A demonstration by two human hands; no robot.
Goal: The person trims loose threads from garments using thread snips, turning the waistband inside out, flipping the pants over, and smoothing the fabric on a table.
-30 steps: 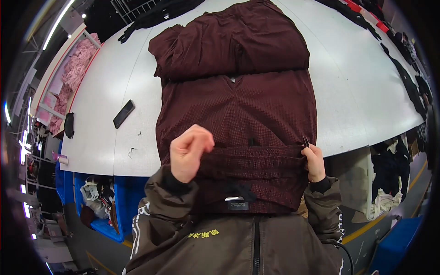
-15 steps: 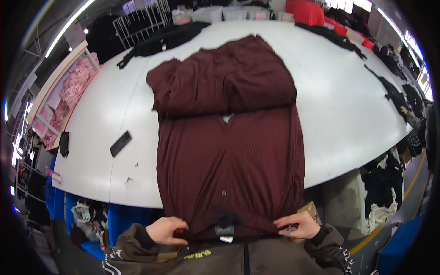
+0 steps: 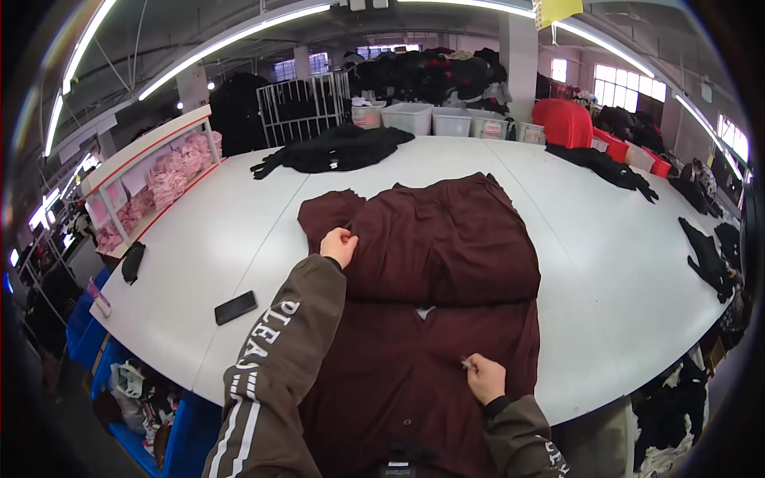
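I find the maroon garment (image 3: 450, 247) spread on the desk (image 3: 613, 271), likely for easy reach; left hand (image 3: 339, 246) curled over it, grip indeterminable; right hand (image 3: 484, 378) pinching a small object (image 3: 467, 363)

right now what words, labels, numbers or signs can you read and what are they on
"PLEA", then unclear characters: left sleeve
Right sleeve: letters too blurred
Waist label: too small, cut off
Yellow sheet: too blurred
Bin labels: too small

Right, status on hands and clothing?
Left hand curled at left side of maroon clothing. Right hand pinching unclear small item over its lower part. Clothing laid on table; phone apart, leftward.
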